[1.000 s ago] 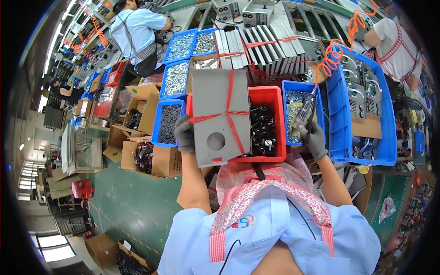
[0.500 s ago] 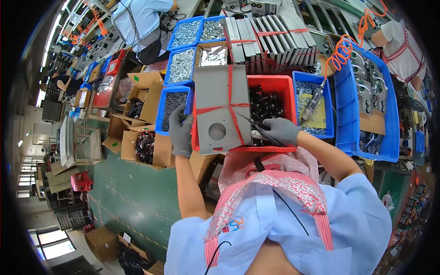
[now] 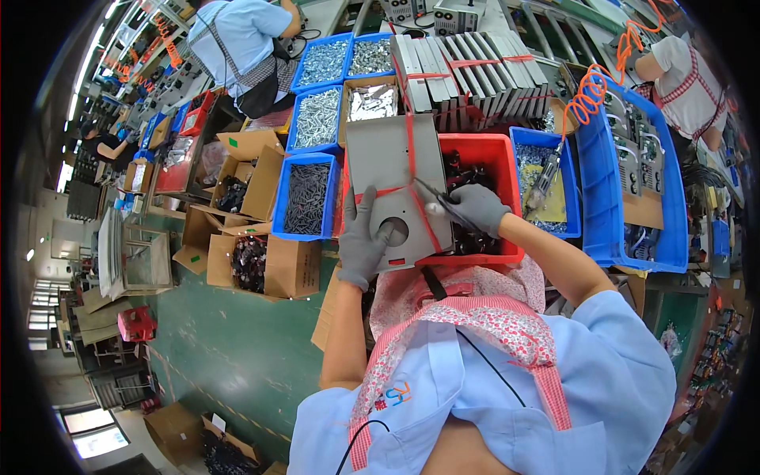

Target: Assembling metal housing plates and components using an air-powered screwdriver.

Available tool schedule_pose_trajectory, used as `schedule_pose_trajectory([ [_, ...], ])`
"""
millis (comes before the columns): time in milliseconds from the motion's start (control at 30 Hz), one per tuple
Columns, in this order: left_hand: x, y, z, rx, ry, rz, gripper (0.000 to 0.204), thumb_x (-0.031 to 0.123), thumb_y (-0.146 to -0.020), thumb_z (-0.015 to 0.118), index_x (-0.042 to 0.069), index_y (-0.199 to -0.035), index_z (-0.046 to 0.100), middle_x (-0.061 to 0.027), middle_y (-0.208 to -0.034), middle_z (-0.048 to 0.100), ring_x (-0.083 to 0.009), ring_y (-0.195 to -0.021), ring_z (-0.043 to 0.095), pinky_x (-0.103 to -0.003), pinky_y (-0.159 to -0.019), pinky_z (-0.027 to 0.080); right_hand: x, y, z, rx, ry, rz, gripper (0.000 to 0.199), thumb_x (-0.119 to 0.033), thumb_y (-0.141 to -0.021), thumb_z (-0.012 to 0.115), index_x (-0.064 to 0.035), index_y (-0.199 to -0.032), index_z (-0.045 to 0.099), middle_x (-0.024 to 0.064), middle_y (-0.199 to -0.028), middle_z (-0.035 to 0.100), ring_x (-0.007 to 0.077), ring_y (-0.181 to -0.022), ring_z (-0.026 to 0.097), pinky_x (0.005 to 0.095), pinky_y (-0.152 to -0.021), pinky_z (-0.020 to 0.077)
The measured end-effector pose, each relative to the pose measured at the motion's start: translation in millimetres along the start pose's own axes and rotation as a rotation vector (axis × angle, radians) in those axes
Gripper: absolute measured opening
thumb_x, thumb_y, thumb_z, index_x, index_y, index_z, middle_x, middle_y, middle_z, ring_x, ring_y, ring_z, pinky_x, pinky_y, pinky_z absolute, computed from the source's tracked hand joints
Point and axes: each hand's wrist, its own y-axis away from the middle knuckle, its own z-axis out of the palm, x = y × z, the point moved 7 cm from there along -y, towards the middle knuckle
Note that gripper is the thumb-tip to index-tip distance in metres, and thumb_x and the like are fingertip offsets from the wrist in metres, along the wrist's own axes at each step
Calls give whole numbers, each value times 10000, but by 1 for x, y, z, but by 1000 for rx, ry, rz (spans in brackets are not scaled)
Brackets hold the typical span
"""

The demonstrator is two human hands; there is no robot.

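A gray panel [image 3: 390, 166] bound in red ribbon [image 3: 411, 149] sits mid-frame, long axis running up the picture, left hand [image 3: 363, 244] spread on its lower left; the right hand [image 3: 476, 210], grip closed around a dark tool [image 3: 435, 194], holds its tip nearest the ribbon's crossing, from the right.

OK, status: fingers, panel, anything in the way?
Left fingers spread on grey panel. Right fingers gripping dark tool, tip near red strap crossing; contact unclear. Strap lies across panel; panel covers part of red bin.
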Motion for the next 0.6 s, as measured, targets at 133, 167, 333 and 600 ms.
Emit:
schedule_pose_trajectory([
  [133,-11,-2,5,57,-127,142,726,240,-779,679,267,-1424,349,-200,-1490,229,-408,-1247,428,-435,-937,471,7,-6,-2,67,-441,117,606,-630,-777,604,-28,-710,596,38,-530,499,137,-456,504,307,-455,390],
  [167,-15,-1,5,55,-108,131,722,246,-784,676,271,-1426,346,-203,-1485,239,-414,-1250,422,-439,-936,470,10,-6,-2,70,-580,162,544,-571,-797,640,-39,-699,587,6,-524,485,97,-427,477,277,-410,360],
  [333,-22,0,5,80,-19,94,706,239,-796,663,289,-1425,347,-203,-1455,317,-395,-1278,401,-435,-924,472,64,23,-35,368,-921,310,455,-484,-818,660,-93,-650,498,3,-530,480,110,-381,453,258,-349,354],
  [600,-9,-1,10,143,41,155,686,114,-764,682,137,-1395,411,-200,-1433,357,-355,-1325,348,-404,-1048,357,270,85,-54,731,-389,625,436,-399,-734,714,8,-886,680,154,-740,668,267,-708,660,374,-658,488],
])
